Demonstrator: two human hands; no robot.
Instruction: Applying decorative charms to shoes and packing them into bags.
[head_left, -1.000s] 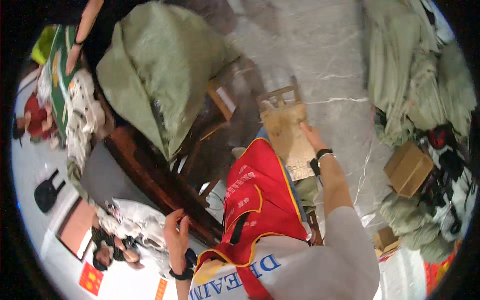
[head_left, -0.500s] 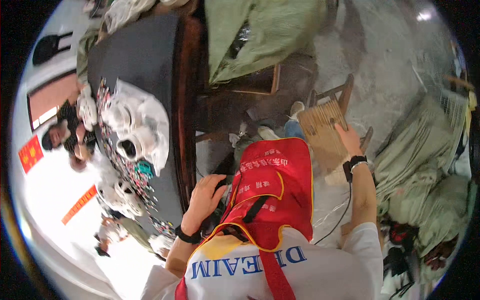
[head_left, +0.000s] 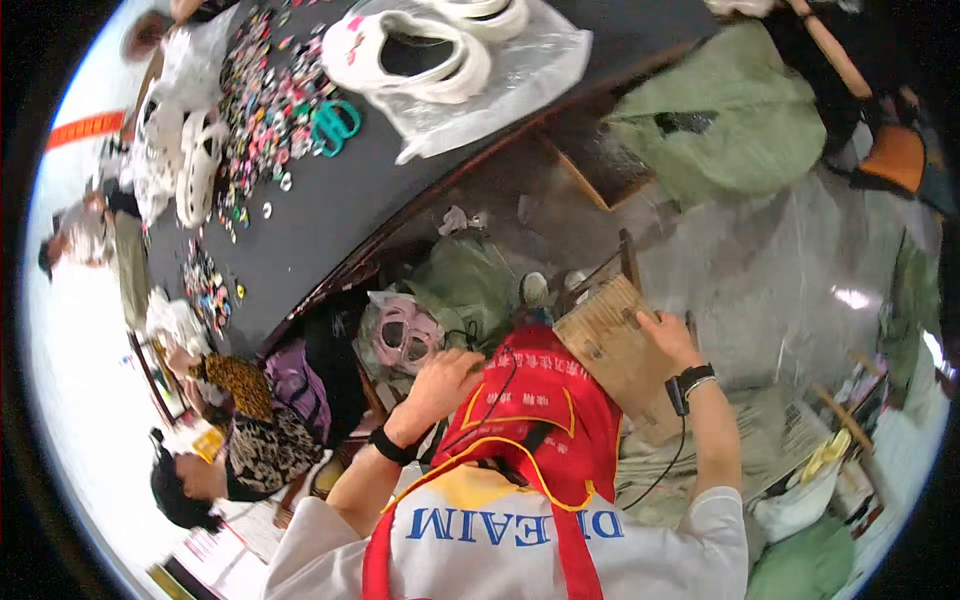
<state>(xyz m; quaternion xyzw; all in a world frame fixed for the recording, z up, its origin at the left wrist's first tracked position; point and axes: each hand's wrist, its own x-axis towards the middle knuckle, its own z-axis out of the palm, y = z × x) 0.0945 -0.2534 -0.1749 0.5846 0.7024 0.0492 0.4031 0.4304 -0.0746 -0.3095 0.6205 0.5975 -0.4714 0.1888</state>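
Observation:
My right hand (head_left: 670, 338) grips the far right edge of a worn, flat brown wooden stool (head_left: 610, 345), its thumb on top and its other fingers partly hidden. A leg of the stool shows beyond the seat. My left hand (head_left: 448, 385) hangs in front of the left side of the red apron (head_left: 520, 390), fingers loosely stretched with nothing visible in them. A thin dark cable runs close by its fingertips. To its left, pink clogs (head_left: 407, 335) lie in a clear bag.
A dark table (head_left: 310, 235) at the left carries white clogs (head_left: 410, 60) on plastic, green-handled scissors (head_left: 335, 125) and several small coloured charms (head_left: 275, 110). A seated person (head_left: 265, 430) is at left. A green sack (head_left: 725, 115) stands at the back; more sacks lie at right.
My view has turned, so the table now stretches across the upper left and the seated person shows nearby. My right hand stays on the stool; my left remains beside the apron.

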